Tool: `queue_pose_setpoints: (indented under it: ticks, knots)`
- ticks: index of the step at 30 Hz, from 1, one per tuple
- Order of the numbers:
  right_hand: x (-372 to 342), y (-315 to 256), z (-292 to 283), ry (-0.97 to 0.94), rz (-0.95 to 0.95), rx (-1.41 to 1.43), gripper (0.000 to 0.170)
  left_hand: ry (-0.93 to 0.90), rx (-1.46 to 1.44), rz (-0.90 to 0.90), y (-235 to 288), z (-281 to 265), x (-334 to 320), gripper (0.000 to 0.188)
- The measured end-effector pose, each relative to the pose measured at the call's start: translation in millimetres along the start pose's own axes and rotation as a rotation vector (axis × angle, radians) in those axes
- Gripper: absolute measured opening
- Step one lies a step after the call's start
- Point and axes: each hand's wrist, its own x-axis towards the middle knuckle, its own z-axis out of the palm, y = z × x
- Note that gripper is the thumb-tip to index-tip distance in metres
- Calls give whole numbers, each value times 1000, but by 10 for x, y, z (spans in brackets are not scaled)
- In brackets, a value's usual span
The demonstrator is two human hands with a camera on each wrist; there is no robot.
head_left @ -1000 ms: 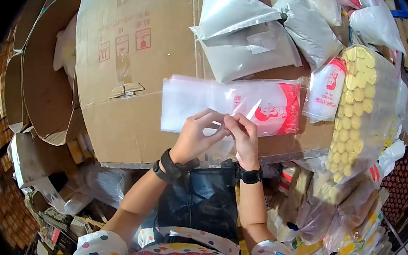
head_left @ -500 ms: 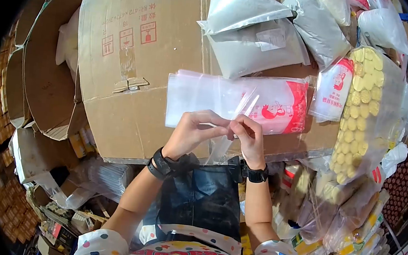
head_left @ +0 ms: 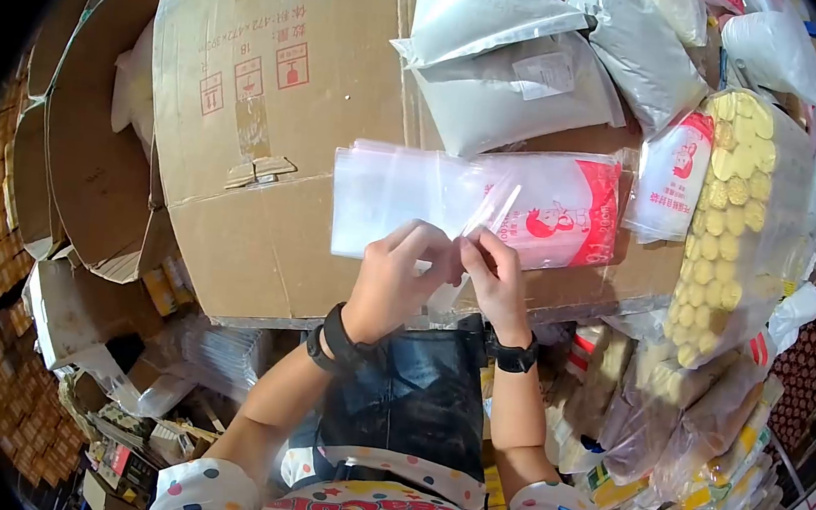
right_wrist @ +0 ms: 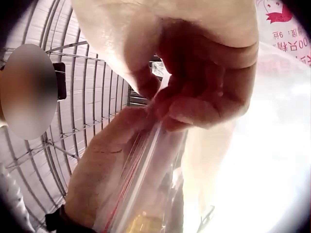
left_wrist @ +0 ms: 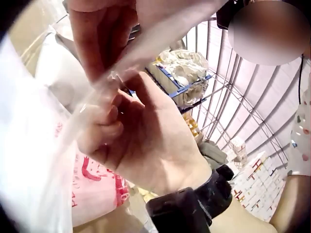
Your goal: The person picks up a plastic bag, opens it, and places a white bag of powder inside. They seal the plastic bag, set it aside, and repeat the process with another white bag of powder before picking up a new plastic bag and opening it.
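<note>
In the head view my left hand (head_left: 390, 278) and right hand (head_left: 497, 283) meet fingertip to fingertip at the cardboard's front edge. Both pinch a thin clear plastic bag (head_left: 442, 301), part of which sticks up past the fingers. The right wrist view shows a red line along the bag's strip (right_wrist: 127, 182), between the left hand (right_wrist: 99, 167) and the curled fingers of the right hand (right_wrist: 209, 82). Behind the hands lies a flat stack of clear bags (head_left: 374, 201) in a pack with a red printed end (head_left: 602, 215). The pinching fingertips partly hide each other.
Filled white bags (head_left: 507, 95) lie at the back of the cardboard (head_left: 260, 228). A smaller printed pack (head_left: 668, 179) and a long bag of yellow round pieces (head_left: 724, 221) are on the right. An open carton (head_left: 88, 148) stands at the left.
The left hand has turned and its fingers are more bent at the bag. Part of the clear bag now sticks up beyond the fingertips. The right hand has barely moved.
</note>
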Motion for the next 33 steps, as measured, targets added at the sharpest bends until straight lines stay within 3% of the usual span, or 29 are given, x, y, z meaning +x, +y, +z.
queue_pose_setpoints:
  ticks: [3,4,8,11,12,14,15,17,18,21,22,23,25,27,29,30,31,33]
  knots:
    - [9,-24,-68,-81,23,20,20,-19,58,75,-44,-41,-8,18]
    - [4,-59,-87,-89,9,-117,17,-45,5,12,9,-34,-16,17]
    - [32,-29,-81,-125,-103,-256,17,-335,393,19,-14,-130,38,8]
    - [15,-102,-113,-234,-89,-172,19,-437,44,61,-64,-226,105,9]
    - [-6,-140,-114,-278,-90,-116,20,-492,-168,-56,-54,-266,116,16]
    - [-9,-185,-141,-337,-180,-149,24,-463,-434,-69,-124,-276,44,20]
    - [-14,-121,-143,-301,-166,37,25,-461,-562,-106,-160,-324,8,21]
    - [-42,61,-130,-227,-130,409,27,-266,-758,-303,-321,-402,-99,22]
    - [-50,-66,-92,-116,-90,459,30,-246,-683,-262,-281,-443,-26,15]
    - [-87,-212,-107,-113,-113,5,31,-164,-101,-39,-105,-458,52,14]
    - [-53,-259,-83,-169,-117,-259,30,-156,-49,-150,36,-443,46,13]
    - [-88,-305,37,-173,-125,-290,25,-161,95,-208,85,-396,26,13]
    - [-109,-337,175,-165,-231,-375,18,-36,277,86,-137,-389,-52,15]
    - [-105,-382,130,-55,-346,-465,15,142,571,14,-247,-678,-78,19]
    - [-61,-330,-17,-94,-256,-507,16,309,542,-35,-81,-1088,-25,18]
    - [-25,-446,61,-151,-256,-596,19,285,586,-38,-42,-1224,-57,20]
    - [28,-440,96,-303,-133,-574,19,312,677,-26,11,-1329,-109,22]
    - [185,-595,194,-370,-253,-697,35,489,963,83,110,-1587,-162,27]
